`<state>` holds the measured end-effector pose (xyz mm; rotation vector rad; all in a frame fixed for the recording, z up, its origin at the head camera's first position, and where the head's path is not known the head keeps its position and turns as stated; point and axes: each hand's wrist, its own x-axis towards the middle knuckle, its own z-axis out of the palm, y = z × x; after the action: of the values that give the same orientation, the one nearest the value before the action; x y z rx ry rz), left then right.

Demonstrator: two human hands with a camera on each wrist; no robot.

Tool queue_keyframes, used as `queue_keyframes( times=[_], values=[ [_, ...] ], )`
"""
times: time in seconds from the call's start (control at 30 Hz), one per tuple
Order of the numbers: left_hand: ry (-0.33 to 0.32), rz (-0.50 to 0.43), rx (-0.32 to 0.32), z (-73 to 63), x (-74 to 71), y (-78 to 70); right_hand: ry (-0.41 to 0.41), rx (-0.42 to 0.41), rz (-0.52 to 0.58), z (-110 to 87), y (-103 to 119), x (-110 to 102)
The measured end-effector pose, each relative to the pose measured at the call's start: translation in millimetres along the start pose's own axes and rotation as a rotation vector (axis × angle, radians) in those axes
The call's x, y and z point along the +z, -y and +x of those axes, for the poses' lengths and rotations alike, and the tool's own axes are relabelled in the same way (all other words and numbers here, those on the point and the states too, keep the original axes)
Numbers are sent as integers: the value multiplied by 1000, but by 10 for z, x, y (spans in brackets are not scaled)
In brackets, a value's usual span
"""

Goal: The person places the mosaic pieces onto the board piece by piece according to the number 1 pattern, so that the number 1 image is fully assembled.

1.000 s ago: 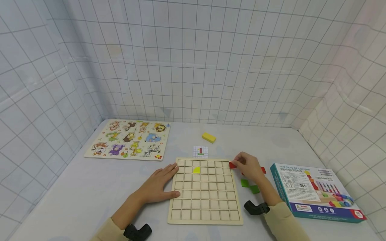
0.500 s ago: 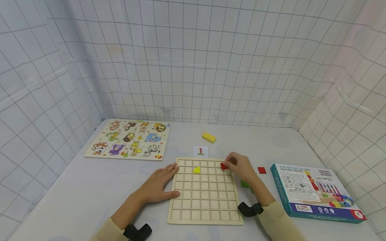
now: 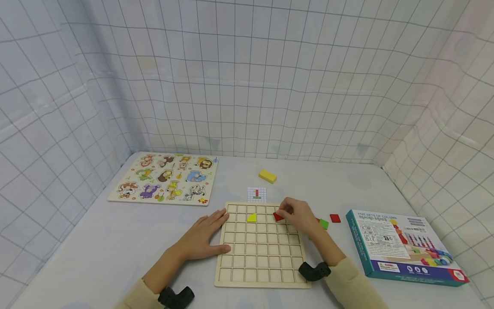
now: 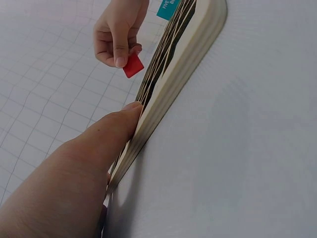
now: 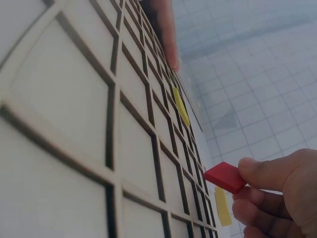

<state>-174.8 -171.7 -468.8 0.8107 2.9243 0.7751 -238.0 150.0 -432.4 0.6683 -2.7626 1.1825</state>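
A wooden grid board (image 3: 262, 274) lies flat before me. My left hand (image 3: 201, 237) rests at its left side, fingers extended over the far left edge and thumb tip on the rim. One yellow tile (image 3: 251, 218), with a rounded corner, sits in a cell of the second row. My right hand (image 3: 300, 215) pinches a red square tile (image 5: 226, 177) between thumb and fingers, over the board's upper right part. The tile is held tilted above the cells. Beyond the board's far edge lies a small grid card (image 3: 251, 191) with a coloured pattern printed on it.
Right of the board lie a green tile (image 3: 323, 224) and a red tile (image 3: 335, 218); another red one is partly hidden by my right hand. A yellow block (image 3: 267, 176) lies farther back. An animal puzzle board (image 3: 179, 182) is at left, a boxed toy (image 3: 386, 240) at right.
My right hand has carried the red tile leftward from beside the board to over its cells. The left hand has stayed in place.
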Motion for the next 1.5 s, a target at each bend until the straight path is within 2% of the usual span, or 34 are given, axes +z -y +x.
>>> queue_keyframes(
  times=[0.6, 0.8, 1.03, 1.27, 1.5],
  values=[
    [1, -2, -3, 6, 18, 17, 58, -75, 6, 94, 137, 234],
    [0, 3, 0, 8, 17, 16, 41, -73, -8, 128, 177, 318],
    [-1, 5, 11, 12, 29, 25, 3, -37, -3, 147, 188, 401],
    [-16, 5, 15, 13, 41, 29, 3, 18, 5, 128, 168, 422],
    [4, 5, -4, 7, 14, 13, 20, 65, -33, 125, 137, 434]
  ],
)
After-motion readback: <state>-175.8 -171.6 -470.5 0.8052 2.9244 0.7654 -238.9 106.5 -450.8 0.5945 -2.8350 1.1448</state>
